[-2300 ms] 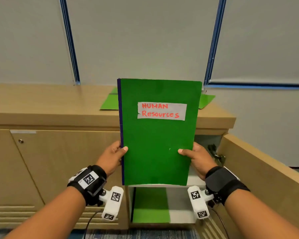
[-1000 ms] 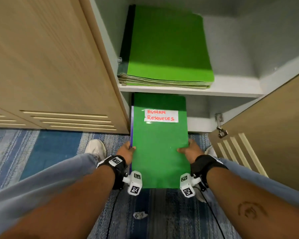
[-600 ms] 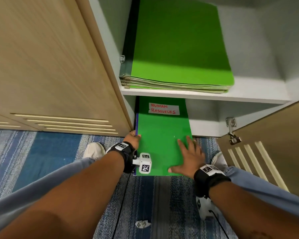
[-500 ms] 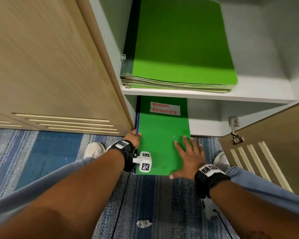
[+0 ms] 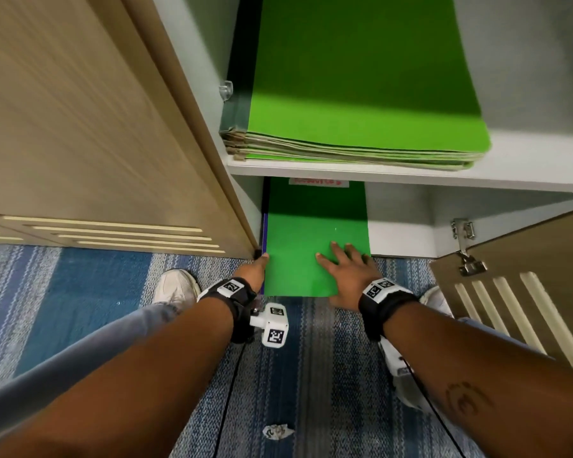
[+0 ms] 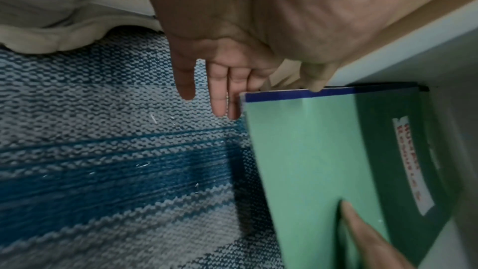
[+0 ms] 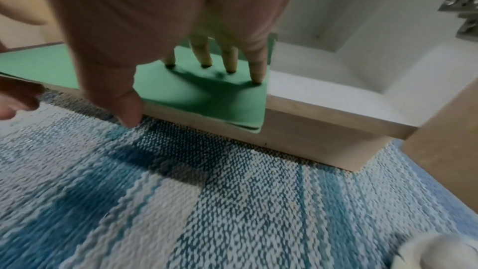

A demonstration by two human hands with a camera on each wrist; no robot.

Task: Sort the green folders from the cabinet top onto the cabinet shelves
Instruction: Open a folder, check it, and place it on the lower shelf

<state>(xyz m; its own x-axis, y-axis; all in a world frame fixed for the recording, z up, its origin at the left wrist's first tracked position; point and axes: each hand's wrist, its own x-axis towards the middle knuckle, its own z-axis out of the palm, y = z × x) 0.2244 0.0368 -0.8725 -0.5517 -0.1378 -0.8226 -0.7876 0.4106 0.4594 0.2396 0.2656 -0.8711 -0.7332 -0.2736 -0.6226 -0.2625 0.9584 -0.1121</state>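
A green folder point(image 5: 311, 233) with a blue spine lies flat on the cabinet's bottom shelf point(image 5: 401, 239), its near end sticking out over the carpet. Its white label point(image 5: 318, 182) is mostly hidden under the upper shelf point(image 5: 411, 176). My left hand point(image 5: 257, 269) is at the folder's left edge, with straight fingers and the thumb touching the spine point(image 6: 336, 91). My right hand point(image 5: 344, 272) lies flat on the folder's near right part, fingertips point(image 7: 254, 75) pressing down on it. A stack of green folders point(image 5: 361, 94) fills the left of the upper shelf.
The closed cabinet door point(image 5: 80, 127) stands close on the left. The open door point(image 5: 526, 276) with its metal hinge point(image 5: 463, 246) is on the right. Blue striped carpet point(image 5: 295, 375) lies below, with a crumpled paper scrap point(image 5: 277, 431) and my shoes point(image 5: 176, 289).
The folder came down from the cabinet top and slid deeper into the bottom shelf, its label passing under the upper shelf. My right hand went from gripping its edge to lying flat on it.
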